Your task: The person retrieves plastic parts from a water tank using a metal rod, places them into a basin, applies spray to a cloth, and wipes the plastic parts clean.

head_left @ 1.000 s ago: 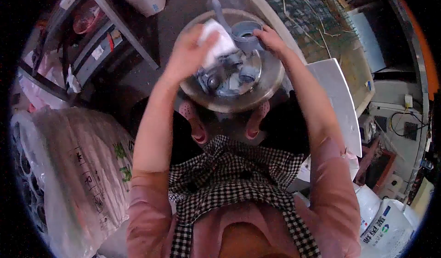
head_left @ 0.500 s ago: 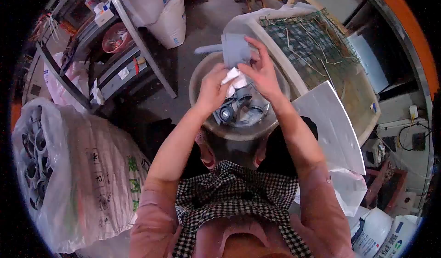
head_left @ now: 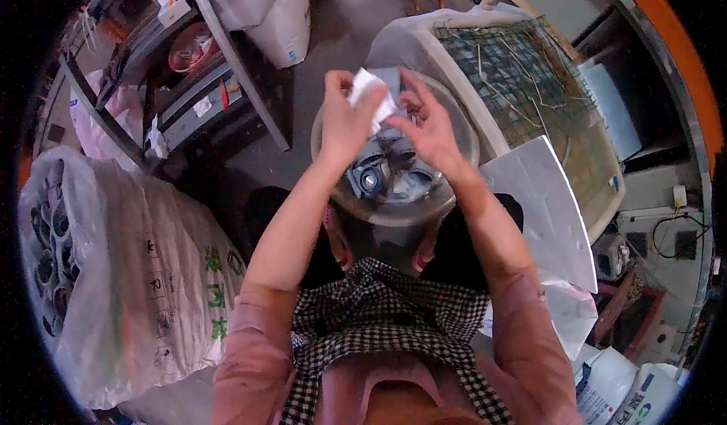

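Left hand (head_left: 344,120): fingers clamped on white cloth (head_left: 370,92). Right hand (head_left: 429,128): fingers curved at grey fitting's (head_left: 391,79) right edge, grip unclear. Fitting: above basin (head_left: 394,217), far side. Handling: steady fitting, even cloth pressure advisable.

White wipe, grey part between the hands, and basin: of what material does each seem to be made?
White wipe: likely paper or thin cloth, matt; it looks softly folded.
Grey part: probably plastic, dull, judging by its even grey; blurred and partly hidden.
Basin: plastic or metal, unclear which; its smooth rim has a faint sheen.
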{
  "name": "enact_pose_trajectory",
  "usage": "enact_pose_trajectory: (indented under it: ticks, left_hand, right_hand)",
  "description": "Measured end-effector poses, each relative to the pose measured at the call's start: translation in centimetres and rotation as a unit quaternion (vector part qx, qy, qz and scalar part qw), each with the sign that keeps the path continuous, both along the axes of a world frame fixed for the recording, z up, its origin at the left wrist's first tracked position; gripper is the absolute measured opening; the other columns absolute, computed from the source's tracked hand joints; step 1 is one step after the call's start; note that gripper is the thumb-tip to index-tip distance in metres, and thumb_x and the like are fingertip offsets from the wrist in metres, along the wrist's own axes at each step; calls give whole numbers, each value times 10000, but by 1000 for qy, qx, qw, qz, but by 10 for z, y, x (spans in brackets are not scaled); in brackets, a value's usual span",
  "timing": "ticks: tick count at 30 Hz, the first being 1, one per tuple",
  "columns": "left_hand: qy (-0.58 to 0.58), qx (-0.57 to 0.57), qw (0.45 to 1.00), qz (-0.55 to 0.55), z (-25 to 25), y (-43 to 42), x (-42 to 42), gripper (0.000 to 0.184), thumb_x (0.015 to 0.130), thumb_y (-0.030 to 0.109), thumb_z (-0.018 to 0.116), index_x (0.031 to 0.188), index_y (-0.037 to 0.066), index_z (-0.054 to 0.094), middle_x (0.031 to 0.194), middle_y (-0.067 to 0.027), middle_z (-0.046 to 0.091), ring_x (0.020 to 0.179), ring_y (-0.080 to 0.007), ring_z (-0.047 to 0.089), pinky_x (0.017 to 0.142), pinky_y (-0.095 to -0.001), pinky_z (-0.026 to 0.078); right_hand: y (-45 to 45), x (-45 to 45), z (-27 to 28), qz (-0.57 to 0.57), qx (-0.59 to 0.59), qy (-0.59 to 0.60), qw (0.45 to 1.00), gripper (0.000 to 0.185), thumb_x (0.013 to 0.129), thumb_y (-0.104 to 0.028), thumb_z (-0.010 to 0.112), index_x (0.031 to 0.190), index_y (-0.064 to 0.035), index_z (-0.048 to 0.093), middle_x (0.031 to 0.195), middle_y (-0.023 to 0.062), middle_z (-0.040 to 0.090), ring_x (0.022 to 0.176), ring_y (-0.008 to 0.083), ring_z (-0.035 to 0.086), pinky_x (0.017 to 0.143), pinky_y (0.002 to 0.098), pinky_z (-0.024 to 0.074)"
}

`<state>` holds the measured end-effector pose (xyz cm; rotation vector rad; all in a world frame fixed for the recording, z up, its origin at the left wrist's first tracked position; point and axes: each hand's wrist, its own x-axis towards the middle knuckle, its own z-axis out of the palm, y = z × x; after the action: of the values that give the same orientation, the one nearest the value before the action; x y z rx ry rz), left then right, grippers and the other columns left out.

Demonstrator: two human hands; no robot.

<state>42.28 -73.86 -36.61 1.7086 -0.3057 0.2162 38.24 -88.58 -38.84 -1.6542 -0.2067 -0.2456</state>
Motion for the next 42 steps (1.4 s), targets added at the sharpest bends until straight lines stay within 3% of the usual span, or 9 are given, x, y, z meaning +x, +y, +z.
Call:
enact_pose_trajectory:
  ticks: [2,10,12,16,18,28,32,38,42]
  left_hand:
    - [71,-97,993,8,-4,0,18,327,841,233,599,983,-22,452,868,-149,578,773,-183,554,689,-316,441]
    - [3,-8,1000,29,-2,-1,7,314,819,202,626,1006,-5,482,915,-139,572,835,-193,550,748,-315,429]
    - [27,-36,997,66,-24,16,37,208,808,179,643,843,-6,555,757,-75,590,712,-165,549,648,-300,438]
    - [80,-156,981,-87,21,32,18,168,757,114,682,823,4,572,781,-54,578,727,-141,550,652,-287,439]
    - [-188,30,966,-177,21,29,16,236,699,110,725,844,9,570,896,-64,554,821,-160,547,698,-282,434]
    - [69,56,953,-290,13,26,21,226,721,66,712,896,14,578,861,-13,574,817,-78,529,725,-221,425]
    - [6,75,954,-292,12,25,20,174,731,52,697,858,9,587,869,-17,575,832,-78,530,731,-220,426]
    - [-15,-22,990,-139,-1,28,33,143,767,43,664,890,-10,615,847,-32,624,778,-95,566,691,-231,453]
    - [102,-261,956,-81,20,43,33,105,805,49,643,900,30,602,833,-20,622,742,-87,589,635,-229,475]
  right_hand:
    - [6,-5,0,-3,-73,-41,996,731,731,-57,704,1367,-107,346,1023,85,586,944,175,536,856,294,415]
    - [-4,3,-3,-8,48,-11,999,673,748,-68,689,1345,-67,378,1108,108,569,972,147,526,863,292,421]
    - [-4,5,-4,10,104,-12,994,638,757,-86,683,1329,-61,400,1103,103,574,971,145,526,860,289,422]
    - [-16,10,-11,44,114,64,990,466,805,-167,631,1233,-30,507,1043,81,609,940,132,540,843,274,423]
    - [-18,7,-8,83,69,53,993,402,833,-152,582,1200,-1,521,1046,63,606,945,119,541,843,256,417]
    - [-15,1,-20,160,101,119,975,303,835,-198,551,1047,12,605,932,28,633,856,109,554,774,248,423]
    - [-16,0,-16,162,88,123,975,302,830,-186,556,1057,6,609,963,31,628,880,107,552,794,236,411]
    - [-13,0,-8,89,287,157,941,329,847,-155,582,1114,37,579,1007,45,620,890,112,555,807,236,415]
    - [-25,7,-16,95,217,91,967,344,847,-145,594,1131,46,568,1028,50,620,919,102,548,825,234,416]
